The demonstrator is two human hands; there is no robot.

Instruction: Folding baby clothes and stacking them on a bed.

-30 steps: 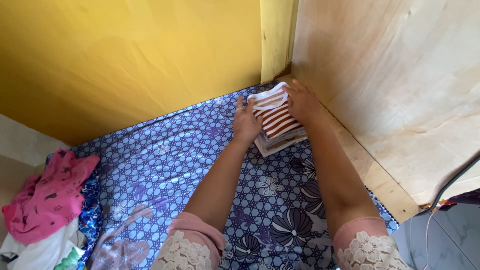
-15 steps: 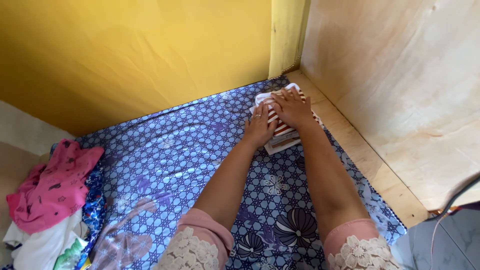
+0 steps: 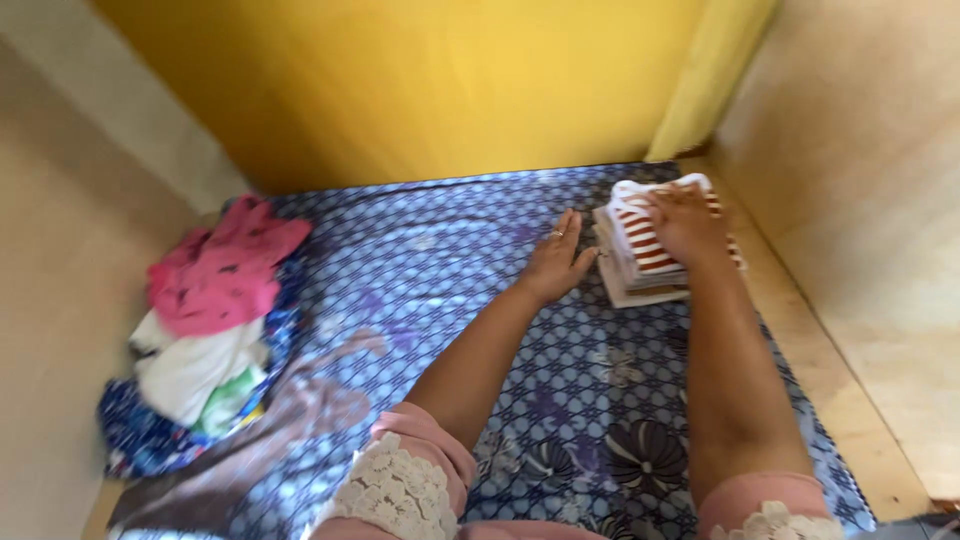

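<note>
Head view: folded pile [image 3: 640, 262] lengthwise away.

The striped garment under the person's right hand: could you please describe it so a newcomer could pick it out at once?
Start at the blue patterned sheet and go to its far right corner, beside the plywood wall. A small stack of folded clothes sits there under the right hand. The brown-and-white striped garment tops it, the only striped piece.

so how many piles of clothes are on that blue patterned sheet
2. A neat folded stack, striped piece on top, sits at the far right corner under the right hand. A loose heap of pink, white and blue garments lies at the sheet's left edge.
</note>
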